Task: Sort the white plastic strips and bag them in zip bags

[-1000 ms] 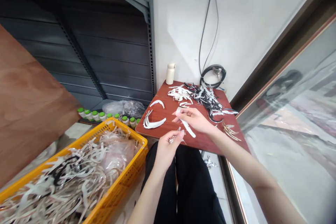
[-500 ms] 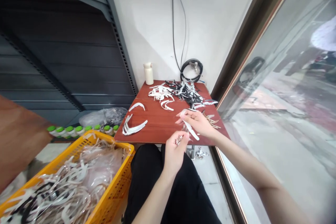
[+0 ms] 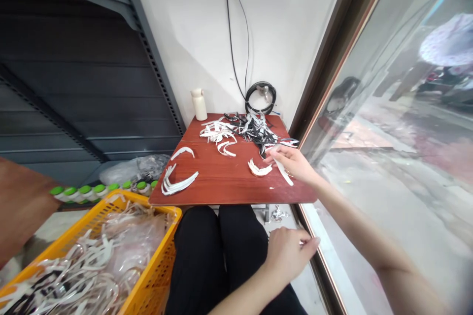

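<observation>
Head view: red-brown tbl [image 3: 218, 182] up against the wall [image 3: 192, 19], shelf [image 3: 74, 78] on the left, glass [image 3: 369, 172] on the right. Far left of tbl: bottle [image 3: 200, 106], upright. Far right: cable coil [image 3: 247, 99]. Nearer than those, white heap [image 3: 218, 131] w/ black-silver heap [image 3: 254, 129] just beside it on the right. Mid tbl: loose curved bits [image 3: 225, 149]. Left: lone curved pc [image 3: 184, 151] &, nearer, a fanned pile [image 3: 178, 186]. Crate [image 3: 158, 256] near left, off the tbl, packed w/ tangled white, clear & black stuff. Green-lid jars [image 3: 85, 193] in a row beyond it, plastic bag [image 3: 133, 170] farther back. Foil scraps [image 3: 278, 214] on floor, right.

The strip [image 3: 284, 172] is white, flat, slim, near end rounded; far end partly hidden by fingers. R hand [image 3: 293, 160] pinches that far end, fingers narrow; rest slants out to near right, over tbl's right side. Small stack [image 3: 259, 169] of short white pcs just left of R fingertips, can't tell if touching.

L hand [image 3: 286, 251] off tbl's near edge, right of the knees [image 3: 199, 246], well apart from strip. Fingers curled, thumb close; tiny bright bit there, can't tell if held.
</observation>
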A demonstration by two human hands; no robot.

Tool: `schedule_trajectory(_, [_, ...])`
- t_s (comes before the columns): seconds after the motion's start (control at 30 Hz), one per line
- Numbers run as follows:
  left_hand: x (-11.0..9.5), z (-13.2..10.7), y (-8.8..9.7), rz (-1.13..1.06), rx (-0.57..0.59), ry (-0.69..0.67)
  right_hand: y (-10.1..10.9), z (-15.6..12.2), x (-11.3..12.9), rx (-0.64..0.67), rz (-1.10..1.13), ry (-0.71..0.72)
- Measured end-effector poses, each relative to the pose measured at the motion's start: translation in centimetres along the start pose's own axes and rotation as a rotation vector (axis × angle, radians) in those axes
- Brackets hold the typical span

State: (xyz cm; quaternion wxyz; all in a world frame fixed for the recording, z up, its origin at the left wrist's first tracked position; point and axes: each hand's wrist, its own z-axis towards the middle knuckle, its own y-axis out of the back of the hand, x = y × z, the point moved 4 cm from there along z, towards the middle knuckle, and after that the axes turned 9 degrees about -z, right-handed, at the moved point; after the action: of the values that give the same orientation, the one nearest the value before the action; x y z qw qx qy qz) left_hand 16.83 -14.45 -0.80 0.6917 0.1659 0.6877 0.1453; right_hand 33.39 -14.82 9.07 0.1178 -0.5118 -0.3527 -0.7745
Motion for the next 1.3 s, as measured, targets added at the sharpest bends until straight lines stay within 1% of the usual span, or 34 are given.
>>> schedule_trajectory(0.07, [-0.1,-0.1,0.2,0.013,-0.026,0.012,0.3,0.3,0.0,-0.007,-0.086,0.043])
schedule_trajectory(0.17, [-0.6,-0.6,1.8,0.007,-0.08,0.027,0.0,1.2,-0.3,0.02,-0.231,0.132])
schedule_trajectory(0.27, [-1.2,-1.5,4.4,-0.063,-0.167,0.018,-1.1,2.8,-1.5,0.034,-0.321,0.152])
schedule_trajectory(0.33, [-1.3,-2.2,6.4,-0.158,-0.245,0.01,-1.9,4.2,-2.3,0.011,-0.356,0.116])
schedule_trajectory(0.4, [-0.8,-3.0,8.5,-0.282,-0.328,0.013,-3.2,5.4,-2.6,0.022,-0.337,0.078])
schedule_trajectory(0.47, [0.1,-4.0,10.8,-0.409,-0.432,0.028,-4.9,6.5,-2.2,0.081,-0.268,0.068])
schedule_trajectory(0.53, [1.3,-5.3,13.0,-0.524,-0.556,0.042,-7.1,7.4,-1.2,0.151,-0.168,0.095])
schedule_trajectory(0.63, [3.2,-7.5,15.9,-0.635,-0.73,0.075,-11.3,8.4,0.5,0.304,0.096,0.092])
schedule_trajectory(0.7, [4.3,-8.9,17.2,-0.683,-0.819,0.106,-14.6,9.0,1.3,0.378,0.28,0.055])
schedule_trajectory(0.73, [4.9,-9.5,17.7,-0.705,-0.854,0.122,-16.1,9.3,1.6,0.382,0.336,0.046])
schedule_trajectory(0.77, [5.4,-10.0,18.1,-0.726,-0.882,0.132,-17.7,9.6,1.9,0.359,0.361,0.049])
schedule_trajectory(0.9, [7.3,-11.5,18.6,-0.77,-0.937,0.17,-22.8,10.6,2.6,0.166,0.343,0.063])
schedule_trajectory(1.0, [8.1,-12.1,18.6,-0.797,-0.942,0.192,-25.5,10.9,3.4,0.051,0.366,0.074])
schedule_trajectory(1.07, [8.5,-12.5,18.8,-0.816,-0.947,0.201,-26.7,11.0,4.0,-0.011,0.369,0.092])
schedule_trajectory(1.1, [8.6,-12.6,18.9,-0.823,-0.949,0.204,-27.2,11.0,4.2,-0.022,0.368,0.096])
schedule_trajectory(1.13, [8.7,-12.7,19.0,-0.831,-0.954,0.207,-27.6,10.9,4.3,-0.011,0.362,0.094])
schedule_trajectory(1.2, [8.9,-13.1,19.2,-0.848,-0.978,0.21,-28.7,10.7,4.5,0.059,0.317,0.101])
schedule_trajectory(1.27, [9.1,-13.4,19.5,-0.868,-1.019,0.204,-29.8,10.3,4.5,0.145,0.206,0.157])
schedule_trajectory(1.3, [9.1,-13.6,19.6,-0.879,-1.044,0.196,-30.4,9.9,4.5,0.185,0.127,0.21])
